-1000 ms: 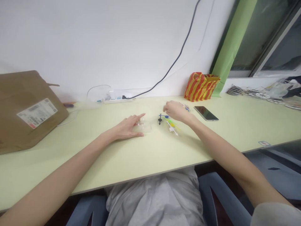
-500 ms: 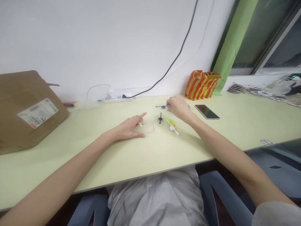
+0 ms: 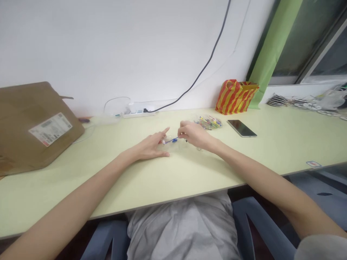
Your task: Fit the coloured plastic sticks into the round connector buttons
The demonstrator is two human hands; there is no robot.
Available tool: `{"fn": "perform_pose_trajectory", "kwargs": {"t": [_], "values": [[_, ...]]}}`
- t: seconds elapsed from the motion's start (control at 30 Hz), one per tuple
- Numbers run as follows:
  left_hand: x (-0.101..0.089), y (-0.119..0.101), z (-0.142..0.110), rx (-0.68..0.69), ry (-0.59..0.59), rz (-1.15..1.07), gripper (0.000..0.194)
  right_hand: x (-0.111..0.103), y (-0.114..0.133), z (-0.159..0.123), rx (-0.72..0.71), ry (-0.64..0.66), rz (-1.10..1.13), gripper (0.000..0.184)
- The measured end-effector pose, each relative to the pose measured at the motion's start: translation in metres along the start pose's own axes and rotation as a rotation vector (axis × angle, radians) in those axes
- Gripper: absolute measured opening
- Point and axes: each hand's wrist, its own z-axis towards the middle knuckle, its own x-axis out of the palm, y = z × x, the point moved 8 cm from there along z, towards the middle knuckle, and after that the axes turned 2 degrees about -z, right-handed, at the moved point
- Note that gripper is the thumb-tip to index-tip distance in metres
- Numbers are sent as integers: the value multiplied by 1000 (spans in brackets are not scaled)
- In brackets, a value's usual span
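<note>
My left hand (image 3: pixel 153 146) lies on the table with thumb and fingers spread around the left side of a small clear plastic box (image 3: pixel 177 146). My right hand (image 3: pixel 193 133) pinches one end of a blue arrow-shaped pointer (image 3: pixel 175 140) with a round disc at its middle. The pointer is over the box, its other end close to my left fingers. Beneath and behind my right hand, other small pointers are mostly hidden. Just beyond it lies a clear bag of small coloured pieces (image 3: pixel 208 122).
A phone (image 3: pixel 241 128) lies to the right, in front of a red-and-yellow striped bag (image 3: pixel 236 96). A large brown parcel (image 3: pixel 38 126) stands at left. By the wall is a power strip (image 3: pixel 139 113) with a black cable (image 3: pixel 203 68). The table's front edge runs close to my body.
My right hand has moved left and nearer, from the back of the table to the clear box, with the blue pointer now in its fingers. My left hand stays beside the box.
</note>
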Motion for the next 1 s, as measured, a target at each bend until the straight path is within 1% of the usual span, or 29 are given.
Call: {"fn": "perform_pose_trajectory", "kwargs": {"t": [0.13,0.27,0.43,0.5,0.6,0.7,0.77,0.83,0.9,1.0], "values": [[1,-1,0,4,0,-15,118,21,17,2,-8,36,105,10],[2,-2,0,7,9,-26,118,28,25,3,-25,43,178,14],[1,0,1,0,1,-13,118,31,15,5,-5,64,242,20],[1,0,0,0,1,-10,117,32,12,7,33,51,271,21],[1,-3,0,12,-10,-17,116,32,8,8,108,12,302,16],[1,-5,1,17,-12,-19,117,27,4,6,160,-26,259,10],[1,-5,1,17,-7,-15,118,23,-1,3,183,-42,214,13],[1,-6,1,18,-7,-11,118,21,-2,2,165,-38,224,14],[1,-6,1,21,-11,-9,117,22,3,2,100,-17,306,15],[1,-6,1,18,-9,-4,117,25,12,3,22,6,438,27]]}}
